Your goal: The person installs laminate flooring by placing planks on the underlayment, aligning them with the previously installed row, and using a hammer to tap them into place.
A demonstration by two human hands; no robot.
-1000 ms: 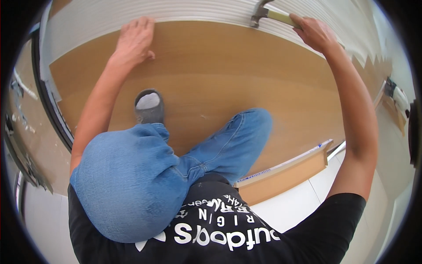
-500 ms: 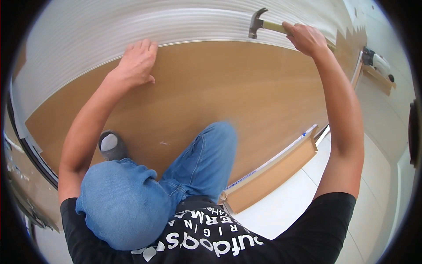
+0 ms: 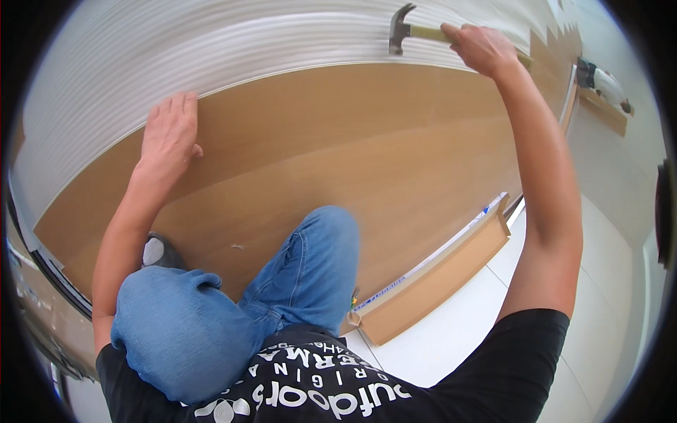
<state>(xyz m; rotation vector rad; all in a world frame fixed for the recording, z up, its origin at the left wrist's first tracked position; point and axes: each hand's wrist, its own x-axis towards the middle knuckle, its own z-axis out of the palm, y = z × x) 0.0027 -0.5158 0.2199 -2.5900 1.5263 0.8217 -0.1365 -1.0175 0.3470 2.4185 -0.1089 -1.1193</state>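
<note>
My right hand (image 3: 484, 51) is wrapped round the handle of a claw hammer (image 3: 400, 30). Its metal head points left, above the white ribbed underlay sheet (image 3: 282, 39). On the left, my left hand (image 3: 171, 129) lies with its fingers stretched out at the far edge of the light brown wood-look flooring (image 3: 338, 134). The fingertips reach the line where boards and underlay meet. Nothing is held in that hand. The lower end of the hammer handle shows past my right wrist.
An open cardboard box (image 3: 437, 282) lies along the near right side of the boards, on white floor tiles (image 3: 451, 331). Farther right, a white and dark power tool (image 3: 603, 84) rests on a short board piece (image 3: 604, 113). My bent knees (image 3: 324, 240) are over the flooring.
My left hand has slid left and nearer along the board edge. My right hand and the hammer have shifted slightly left and farther away.
</note>
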